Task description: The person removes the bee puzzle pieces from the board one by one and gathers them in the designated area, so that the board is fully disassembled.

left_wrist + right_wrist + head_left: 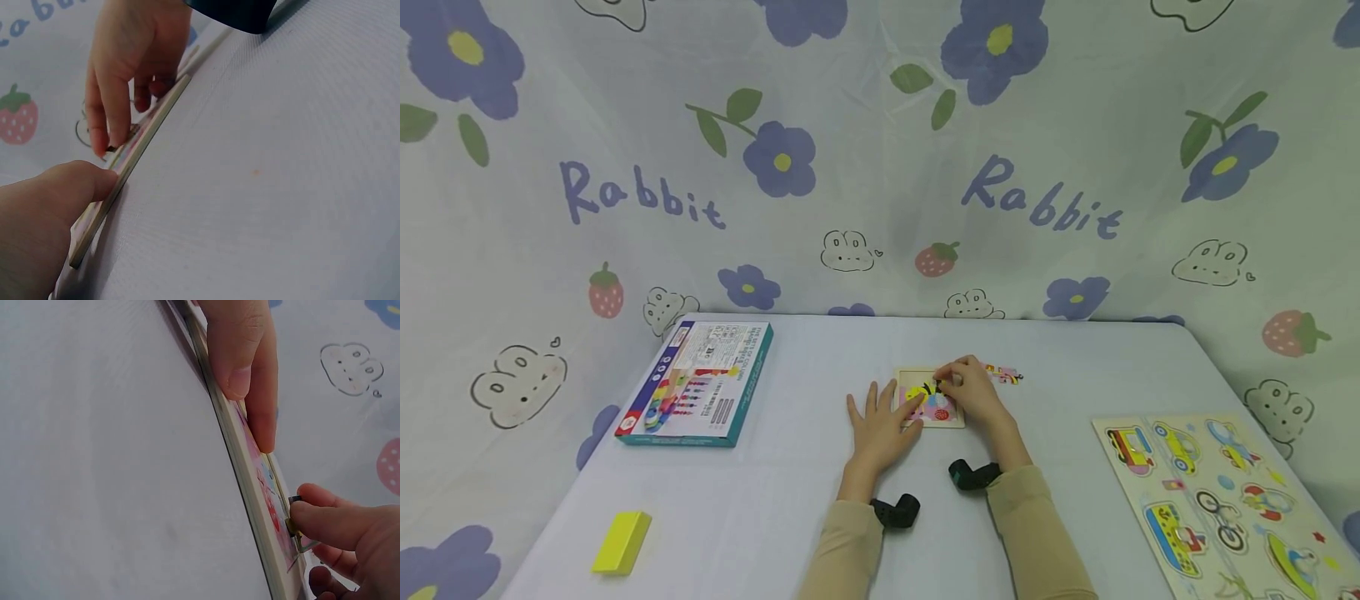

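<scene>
A small square wooden puzzle board (952,423) with a bright yellow, black and pink picture lies on the white table. My left hand (878,435) spreads its fingers at the board's left side, with the index finger and thumb reaching over the board. Between thumb and fingers, my right hand (976,395) pinches a small puzzle piece (305,543) at the board's right part. Fingers cover much of that piece, so its shape is hard to make out. Behind the right hand lie loose puzzle pieces (1006,375), partly hidden by it.
At the back left lies a boxed toy set (700,387) with a teal side. A yellow block (622,543) is near the front left. On the right, a large wooden puzzle board (1210,483) shows vehicle pictures. A printed curtain (865,167) hangs behind the table.
</scene>
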The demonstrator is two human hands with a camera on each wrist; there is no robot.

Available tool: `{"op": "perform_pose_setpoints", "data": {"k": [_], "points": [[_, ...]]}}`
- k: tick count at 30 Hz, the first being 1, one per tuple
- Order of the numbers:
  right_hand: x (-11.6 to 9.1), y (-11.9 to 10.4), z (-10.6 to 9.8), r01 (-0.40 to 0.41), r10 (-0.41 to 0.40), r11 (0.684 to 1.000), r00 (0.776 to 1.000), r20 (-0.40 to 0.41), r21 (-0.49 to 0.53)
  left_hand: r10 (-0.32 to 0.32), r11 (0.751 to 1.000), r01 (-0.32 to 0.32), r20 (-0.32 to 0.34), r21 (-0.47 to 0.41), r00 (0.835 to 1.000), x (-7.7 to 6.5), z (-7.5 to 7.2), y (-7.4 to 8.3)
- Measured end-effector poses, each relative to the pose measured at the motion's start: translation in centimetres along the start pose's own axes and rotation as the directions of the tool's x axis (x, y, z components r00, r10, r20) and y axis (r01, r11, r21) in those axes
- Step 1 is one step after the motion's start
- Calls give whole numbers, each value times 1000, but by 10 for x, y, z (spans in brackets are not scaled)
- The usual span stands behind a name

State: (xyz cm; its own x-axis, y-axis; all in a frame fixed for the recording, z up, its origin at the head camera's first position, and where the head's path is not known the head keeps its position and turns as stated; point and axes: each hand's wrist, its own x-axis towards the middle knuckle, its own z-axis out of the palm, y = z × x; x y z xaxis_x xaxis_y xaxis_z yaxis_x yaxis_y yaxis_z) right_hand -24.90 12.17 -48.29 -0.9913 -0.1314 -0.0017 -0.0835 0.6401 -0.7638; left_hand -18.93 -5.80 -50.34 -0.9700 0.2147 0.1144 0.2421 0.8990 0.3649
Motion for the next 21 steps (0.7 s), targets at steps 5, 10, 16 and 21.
{"op": "perform_pose_setpoints", "data": {"k": [5,10,16,21], "points": [[2,1,1,15,-14,1000,998,-60,20,0,1000,0,-6,2,1000,0,0,0],[2,2,0,55,-54,998,994,-91,13,-1,1000,1,-15,14,1000,0,0,0],[-1,1,-2,-5,17,993,995,-102,116,-6,1000,6,-10,5,1000,1,0,0],[-3,7,-7,-105,142,960,981,-129,259,-13,1000,13,-4,-6,1000,0,1,0]]}}
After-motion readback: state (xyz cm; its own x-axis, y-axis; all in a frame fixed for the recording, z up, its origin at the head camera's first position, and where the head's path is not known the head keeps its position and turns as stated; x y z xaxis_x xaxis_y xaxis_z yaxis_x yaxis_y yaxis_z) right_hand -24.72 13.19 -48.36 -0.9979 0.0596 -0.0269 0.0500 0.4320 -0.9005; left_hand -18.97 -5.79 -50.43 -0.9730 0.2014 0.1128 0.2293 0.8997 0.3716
